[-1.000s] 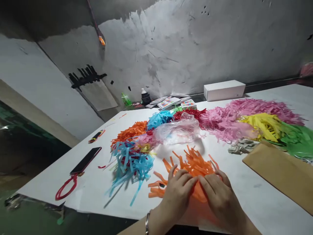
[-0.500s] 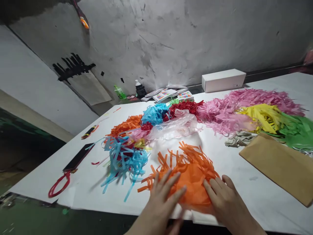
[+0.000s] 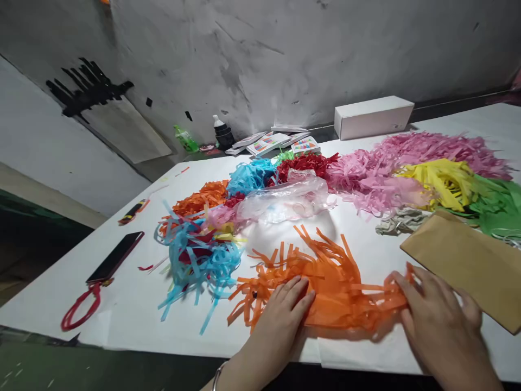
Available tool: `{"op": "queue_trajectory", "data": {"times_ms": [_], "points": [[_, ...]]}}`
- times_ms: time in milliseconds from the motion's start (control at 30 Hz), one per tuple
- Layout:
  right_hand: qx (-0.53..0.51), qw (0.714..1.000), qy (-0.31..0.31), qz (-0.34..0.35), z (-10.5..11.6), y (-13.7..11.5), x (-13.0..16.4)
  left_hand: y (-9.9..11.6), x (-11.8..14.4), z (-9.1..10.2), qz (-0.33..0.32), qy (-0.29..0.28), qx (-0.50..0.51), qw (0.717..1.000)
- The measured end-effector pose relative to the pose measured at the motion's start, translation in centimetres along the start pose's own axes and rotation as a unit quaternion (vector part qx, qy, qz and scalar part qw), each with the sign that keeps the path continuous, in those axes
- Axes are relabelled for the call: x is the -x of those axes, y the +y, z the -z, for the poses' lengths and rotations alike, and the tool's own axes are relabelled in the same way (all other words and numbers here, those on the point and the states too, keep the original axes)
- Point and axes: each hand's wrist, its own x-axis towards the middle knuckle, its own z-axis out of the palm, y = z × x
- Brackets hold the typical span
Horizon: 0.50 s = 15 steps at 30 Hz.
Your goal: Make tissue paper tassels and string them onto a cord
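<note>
Since half a second back my right hand (image 3: 437, 315) slid out toward the brown envelope (image 3: 464, 266), stretching the orange fringed tissue (image 3: 325, 282). Left hand (image 3: 280, 309) lies flat, pinning the tissue left of that envelope, right fingers pinching its end; I'd pull gently so nothing tears.

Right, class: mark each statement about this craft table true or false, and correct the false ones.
1. Both hands touch the orange fringed paper. True: the left hand presses on it and the right hand is at its right end.
2. The phone lies to the right of the orange paper. False: it lies far to the left.
3. A white box stands by the wall. True.
4. The brown envelope lies under the blue strips. False: it lies apart, at the right.
</note>
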Motion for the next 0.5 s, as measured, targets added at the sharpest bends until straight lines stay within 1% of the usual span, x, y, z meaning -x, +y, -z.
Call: {"op": "queue_trajectory", "data": {"times_ms": [67,133,167,233,267,333,367,433,500], "points": [[-0.025,0.999,0.04,-0.001,1.2,0.3,0.0,0.2,0.0,-0.3,-0.003,0.01,-0.003,1.0],[-0.094,0.992,0.07,0.038,2.4,-1.0,-0.2,0.3,-0.1,-0.5,-0.008,0.019,0.001,1.0],[-0.145,0.982,0.076,0.094,2.8,-2.2,-0.4,0.4,-0.2,-0.5,-0.008,0.022,0.006,1.0],[-0.218,0.949,0.07,0.217,2.9,-4.8,-0.6,0.5,-0.2,-0.4,-0.006,0.023,0.02,1.0],[-0.232,0.939,0.042,0.25,2.6,-6.0,-0.7,0.5,-0.2,-0.3,-0.006,0.021,0.028,0.999],[-0.25,0.938,0.043,0.236,1.4,-7.8,-0.7,0.5,0.1,0.0,-0.007,0.017,0.045,0.999],[-0.253,0.939,0.04,0.23,0.7,-8.2,-0.6,0.5,0.3,0.2,-0.009,0.015,0.056,0.998],[-0.254,0.939,0.044,0.225,-0.3,-8.4,-0.4,0.3,0.9,0.6,-0.016,0.006,0.079,0.997],[-0.253,0.938,0.036,0.232,-0.6,-7.9,-0.2,0.0,1.3,1.0,-0.024,-0.003,0.09,0.996]]}}
